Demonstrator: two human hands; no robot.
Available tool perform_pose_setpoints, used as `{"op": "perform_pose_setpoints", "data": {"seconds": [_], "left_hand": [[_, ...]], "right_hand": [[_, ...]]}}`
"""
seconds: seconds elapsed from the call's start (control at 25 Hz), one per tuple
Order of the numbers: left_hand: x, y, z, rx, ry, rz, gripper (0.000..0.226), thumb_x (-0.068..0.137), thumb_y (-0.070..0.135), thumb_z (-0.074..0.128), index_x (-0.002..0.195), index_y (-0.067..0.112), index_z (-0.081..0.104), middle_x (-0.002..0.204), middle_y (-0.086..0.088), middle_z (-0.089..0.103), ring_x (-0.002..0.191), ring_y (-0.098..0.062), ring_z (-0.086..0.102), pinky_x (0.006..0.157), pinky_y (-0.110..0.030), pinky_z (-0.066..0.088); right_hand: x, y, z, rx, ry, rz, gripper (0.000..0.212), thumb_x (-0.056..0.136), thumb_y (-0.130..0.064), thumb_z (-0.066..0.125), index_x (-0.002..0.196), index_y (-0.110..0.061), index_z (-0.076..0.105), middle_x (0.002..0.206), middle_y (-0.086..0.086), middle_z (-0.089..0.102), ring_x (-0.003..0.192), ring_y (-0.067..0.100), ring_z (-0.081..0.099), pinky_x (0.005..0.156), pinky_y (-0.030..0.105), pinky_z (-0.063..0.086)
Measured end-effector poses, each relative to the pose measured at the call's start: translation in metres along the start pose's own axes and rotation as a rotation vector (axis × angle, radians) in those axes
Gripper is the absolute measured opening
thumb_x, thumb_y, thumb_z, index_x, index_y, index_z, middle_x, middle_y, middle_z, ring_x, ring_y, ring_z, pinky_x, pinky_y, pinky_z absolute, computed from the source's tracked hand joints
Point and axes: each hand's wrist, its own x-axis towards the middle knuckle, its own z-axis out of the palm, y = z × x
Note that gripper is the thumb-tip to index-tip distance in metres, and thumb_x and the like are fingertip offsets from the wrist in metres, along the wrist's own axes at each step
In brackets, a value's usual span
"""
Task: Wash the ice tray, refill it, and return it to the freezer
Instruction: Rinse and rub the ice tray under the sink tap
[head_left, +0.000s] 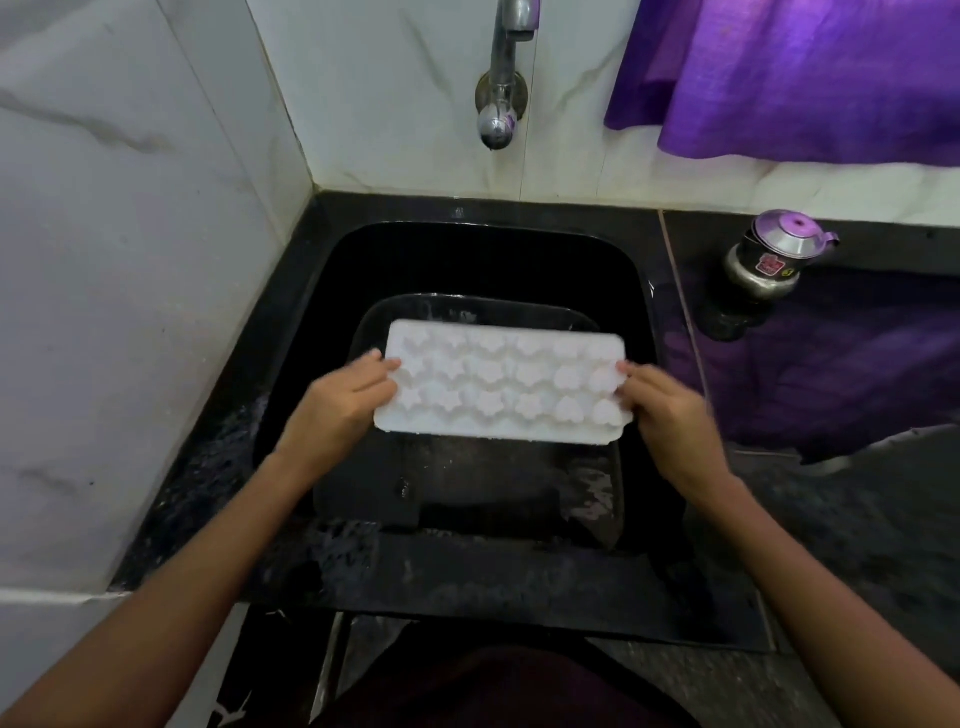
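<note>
A white ice tray (503, 383) with star- and flower-shaped cells is held level over the black sink (332, 270). My left hand (340, 402) grips its left short edge, thumb on top. My right hand (662, 402) grips the right short edge the same way. The chrome tap (500, 111) juts from the wall tiles above the sink, and no water runs from it. Below the tray a dark rectangular tub (467, 493) sits inside the sink.
A steel bottle with a purple lid (771, 257) stands on the black counter (857, 519) at the right. Purple cloth (800, 73) hangs on the wall above it. White tiled wall (104, 286) closes the left side. The sink rim is wet.
</note>
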Motion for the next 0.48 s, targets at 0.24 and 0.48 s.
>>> {"op": "perform_pose_setpoints", "data": {"seconds": [0.24, 0.48], "left_hand": [[0.003, 0.007, -0.020, -0.090, 0.188, -0.052, 0.016, 0.081, -0.001, 0.061, 0.090, 0.003, 0.049, 0.107, -0.025, 0.064, 0.104, -0.034, 0.061, 0.111, -0.018, 0.029], [-0.015, 0.011, 0.006, -0.172, -0.081, -0.089, 0.008, 0.085, 0.014, 0.045, 0.092, 0.015, 0.044, 0.102, -0.022, 0.069, 0.096, -0.038, 0.067, 0.094, -0.030, 0.049]], "right_hand": [[0.005, -0.001, -0.021, 0.039, 0.213, 0.007, 0.011, 0.079, 0.005, 0.059, 0.070, 0.004, 0.064, 0.101, 0.024, 0.068, 0.086, 0.020, 0.064, 0.075, 0.027, 0.054], [-0.007, -0.002, 0.014, 0.029, -0.076, 0.048, 0.013, 0.078, -0.004, 0.048, 0.071, -0.001, 0.058, 0.083, 0.013, 0.064, 0.078, 0.035, 0.067, 0.090, 0.046, 0.051]]}}
